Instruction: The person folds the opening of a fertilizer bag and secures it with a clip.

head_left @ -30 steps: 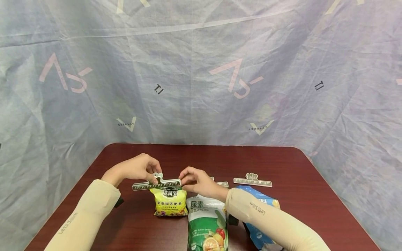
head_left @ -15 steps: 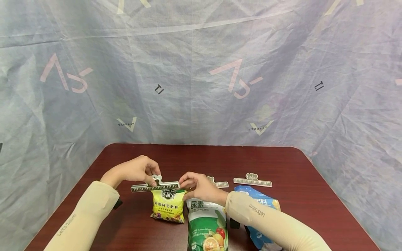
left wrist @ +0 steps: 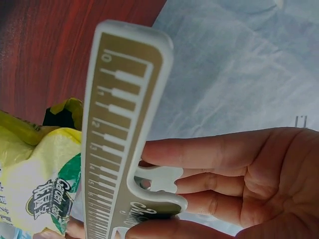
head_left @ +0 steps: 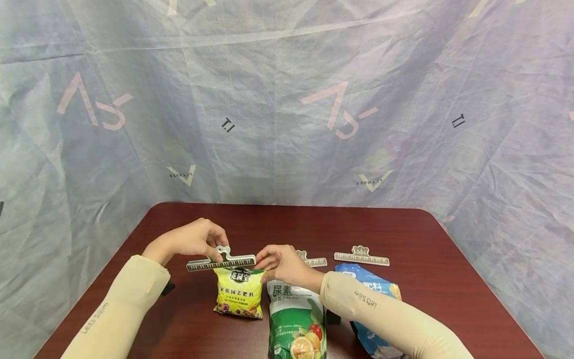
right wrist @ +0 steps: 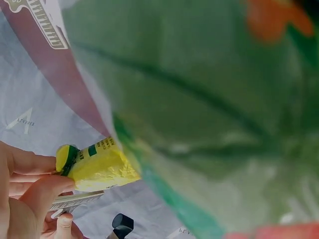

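My left hand [head_left: 192, 243] grips a long clip [head_left: 233, 263] by its scalloped handles, thumb in front and fingers behind. Piano keys and ruler marks run along the clip's bar, seen close up in the left wrist view. Just below and behind the bar is the top of a small yellow fertilizer bag [head_left: 239, 300], standing on the table. My right hand [head_left: 289, 265] pinches that bag's top right corner between thumb and fingers, as the right wrist view shows on the yellow bag [right wrist: 104, 172]. Whether the clip's jaws surround the bag's top edge, I cannot tell.
A green and white bag [head_left: 296, 324] stands right of the yellow one, under my right wrist. A blue bag [head_left: 365, 286] is partly hidden by my right forearm. Two more clips lie behind: one clip [head_left: 361, 256] in full view, another clip [head_left: 317, 262] partly covered by my hand.
The yellow bag has shifted slightly left and toward me, tilting at its right side. My right hand lowered a little with it. The clip in my left hand moved slightly left.
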Available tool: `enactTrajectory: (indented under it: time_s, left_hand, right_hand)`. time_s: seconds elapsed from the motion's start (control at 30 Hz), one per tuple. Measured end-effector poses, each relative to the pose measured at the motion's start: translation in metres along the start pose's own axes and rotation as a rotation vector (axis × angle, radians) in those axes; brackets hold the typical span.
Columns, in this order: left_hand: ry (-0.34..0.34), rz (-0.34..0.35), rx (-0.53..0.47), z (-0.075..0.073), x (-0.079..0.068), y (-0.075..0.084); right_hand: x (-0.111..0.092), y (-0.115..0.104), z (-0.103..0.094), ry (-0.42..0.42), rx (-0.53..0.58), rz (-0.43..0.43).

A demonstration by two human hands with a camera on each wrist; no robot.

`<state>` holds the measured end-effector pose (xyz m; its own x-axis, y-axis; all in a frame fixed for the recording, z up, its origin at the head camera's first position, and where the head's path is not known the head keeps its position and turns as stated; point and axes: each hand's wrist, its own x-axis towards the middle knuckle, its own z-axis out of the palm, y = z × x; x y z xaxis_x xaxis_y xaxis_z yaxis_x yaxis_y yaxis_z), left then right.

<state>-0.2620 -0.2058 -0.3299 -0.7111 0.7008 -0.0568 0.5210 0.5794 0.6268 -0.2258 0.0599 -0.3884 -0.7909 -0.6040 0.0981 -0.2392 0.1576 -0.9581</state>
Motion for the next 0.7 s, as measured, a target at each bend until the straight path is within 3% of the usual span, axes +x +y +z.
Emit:
enactTrajectory:
  time_s: [0.37,0.5,0.7]
  left_hand:
    - [-0.039,0.006,-0.005,0.000,0.001,0.000]
    - [-0.053,0.005,-0.002,0.002,0.002,0.000]
    - [-0.043,0.029,0.016,0.003,0.006,0.002]
  right_hand:
    - [0.000,0.000,0.003,0.003,0.082,0.001]
    - [0.002,0.009,0.002,0.001,0.076,-0.010]
    - [-0.002,0.001,0.002,-0.001,0.057,-0.011]
